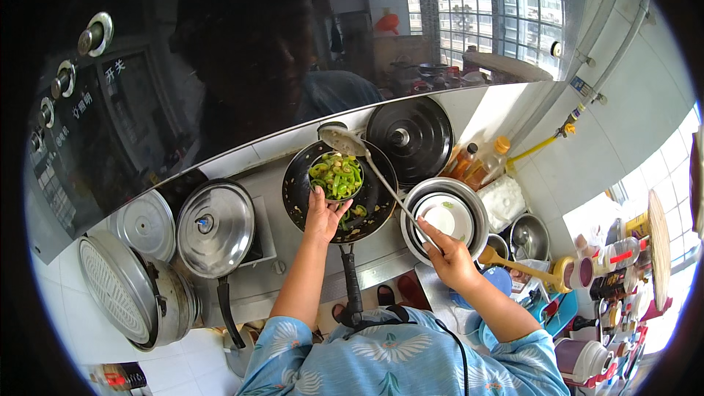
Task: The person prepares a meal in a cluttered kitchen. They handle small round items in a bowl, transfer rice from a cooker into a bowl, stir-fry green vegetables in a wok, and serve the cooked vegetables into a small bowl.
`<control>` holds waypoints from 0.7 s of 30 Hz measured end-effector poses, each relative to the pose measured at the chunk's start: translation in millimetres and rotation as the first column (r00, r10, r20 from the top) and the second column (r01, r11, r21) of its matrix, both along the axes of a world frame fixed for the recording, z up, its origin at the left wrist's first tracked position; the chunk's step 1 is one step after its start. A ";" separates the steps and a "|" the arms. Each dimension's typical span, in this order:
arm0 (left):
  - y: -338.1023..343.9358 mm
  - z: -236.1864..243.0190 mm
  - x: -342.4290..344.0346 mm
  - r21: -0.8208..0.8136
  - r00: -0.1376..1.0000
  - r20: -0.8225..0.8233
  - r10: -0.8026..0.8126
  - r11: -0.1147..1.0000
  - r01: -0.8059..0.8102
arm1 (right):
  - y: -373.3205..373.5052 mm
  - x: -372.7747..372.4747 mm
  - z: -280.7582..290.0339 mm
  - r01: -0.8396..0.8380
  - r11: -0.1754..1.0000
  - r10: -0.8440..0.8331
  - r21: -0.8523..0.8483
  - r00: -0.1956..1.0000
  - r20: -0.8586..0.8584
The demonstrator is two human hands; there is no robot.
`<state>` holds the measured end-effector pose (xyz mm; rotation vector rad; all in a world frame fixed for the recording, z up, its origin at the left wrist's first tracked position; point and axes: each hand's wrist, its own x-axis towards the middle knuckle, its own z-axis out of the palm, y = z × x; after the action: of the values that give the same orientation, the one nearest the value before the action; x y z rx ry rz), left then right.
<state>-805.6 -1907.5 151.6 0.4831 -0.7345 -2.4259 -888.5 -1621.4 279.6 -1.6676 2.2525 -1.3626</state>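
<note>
My left hand [323,214] grips a small bowl heaped with cut green peppers [339,176], holding it over a black wok [380,205]. Some pepper pieces and small bits lie on the wok's bottom. The wok's dark handle [351,286] points toward me. In my right hand [449,257] is the handle of a long metal ladle [389,185], its rounded head at the wok's far rim, beside the bowl. Most of the bowl's wall is hidden by the peppers and my fingers.
Left of the wok sits a lidded pan [215,227], with a large steel pot [139,297] beyond it. Nested bowls [478,209] stand at right, near a black lid [411,139] and bottles [485,165]. A range hood [242,125] overhangs the stove.
</note>
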 end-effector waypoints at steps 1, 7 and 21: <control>0.4 0.9 0.3 -0.002 1.000 0.004 -0.005 1.000 0.005 | 1.6 -1.5 -2.7 -0.035 0.999 0.037 -0.011 0.982 0.183; -2.1 2.3 11.5 0.036 1.000 0.014 0.015 0.999 -0.015 | -1.8 1.2 24.4 -0.074 0.997 0.010 0.007 0.224 0.975; -11.7 31.9 146.3 -0.042 0.977 0.045 0.209 0.977 -0.207 | -34.1 -47.8 -13.1 0.233 0.666 -0.059 0.709 0.964 -0.260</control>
<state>-659.4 -1919.2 183.5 0.5769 -0.7109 -2.2086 -936.3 -1655.5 266.6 -1.3760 2.5667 -0.1460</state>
